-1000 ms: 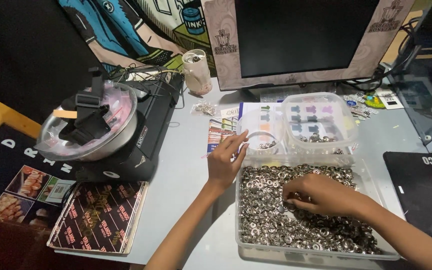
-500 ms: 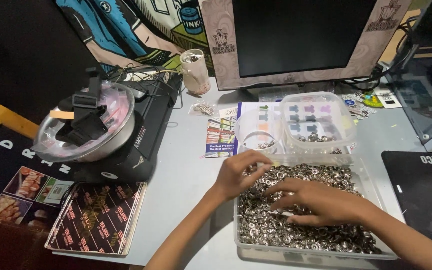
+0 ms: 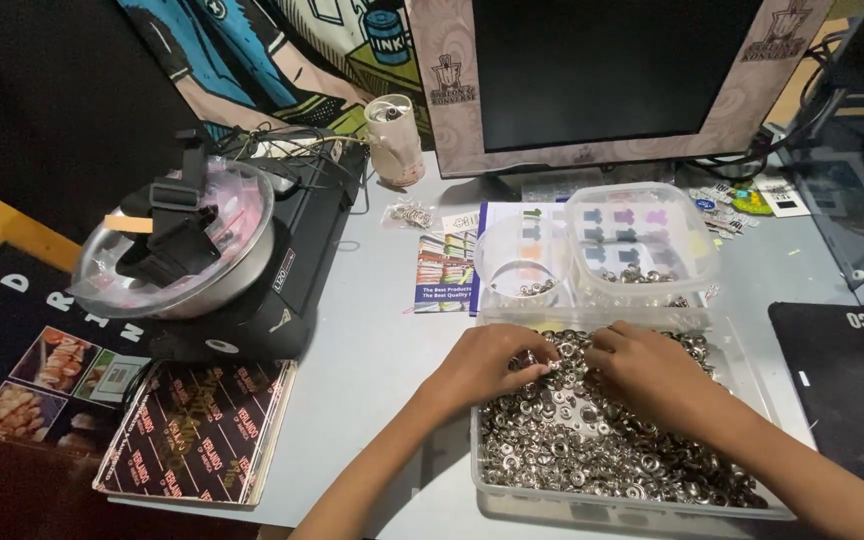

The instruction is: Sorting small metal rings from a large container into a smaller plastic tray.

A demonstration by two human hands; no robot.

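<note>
Silver metal rings (image 3: 592, 440) fill the clear tray (image 3: 752, 372) at 5 o'clock; your left hand (image 3: 492, 362) and right hand (image 3: 647, 368) rest on them, fingertips pinched together on rings.

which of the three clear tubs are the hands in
The big rectangular tub nearest the person, full of metal rings; both the left hand and right hand are in it. The round tub and square tub behind are untouched.
</note>
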